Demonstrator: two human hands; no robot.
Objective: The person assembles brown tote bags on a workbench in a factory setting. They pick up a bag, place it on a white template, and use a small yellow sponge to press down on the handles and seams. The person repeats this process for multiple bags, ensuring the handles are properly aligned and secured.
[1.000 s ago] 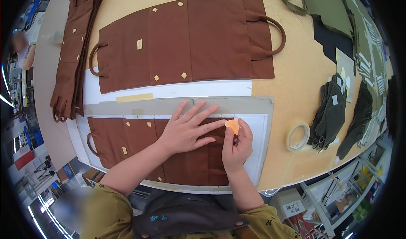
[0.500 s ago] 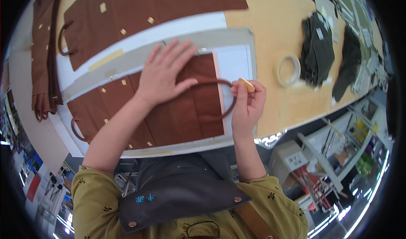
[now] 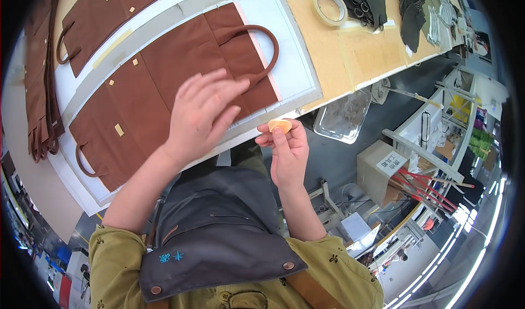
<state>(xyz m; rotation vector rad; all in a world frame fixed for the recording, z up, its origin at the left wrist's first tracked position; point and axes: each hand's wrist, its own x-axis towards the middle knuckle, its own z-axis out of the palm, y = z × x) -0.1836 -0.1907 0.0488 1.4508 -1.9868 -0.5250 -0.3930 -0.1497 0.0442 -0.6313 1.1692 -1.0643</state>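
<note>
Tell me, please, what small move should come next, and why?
Perhaps move the right hand over the brown panel: it holds the small orange piece by the near edge of the table, clear of the panel, while the open left hand is over the panel.

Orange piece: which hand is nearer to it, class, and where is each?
Right. The right hand holds the orange piece between thumb and fingers; the left hand is apart from it, to its left, over the brown fabric.

The left hand (image 3: 198, 116) (slightly blurred) is loosely spread while the right hand (image 3: 289, 149) pinches.
</note>
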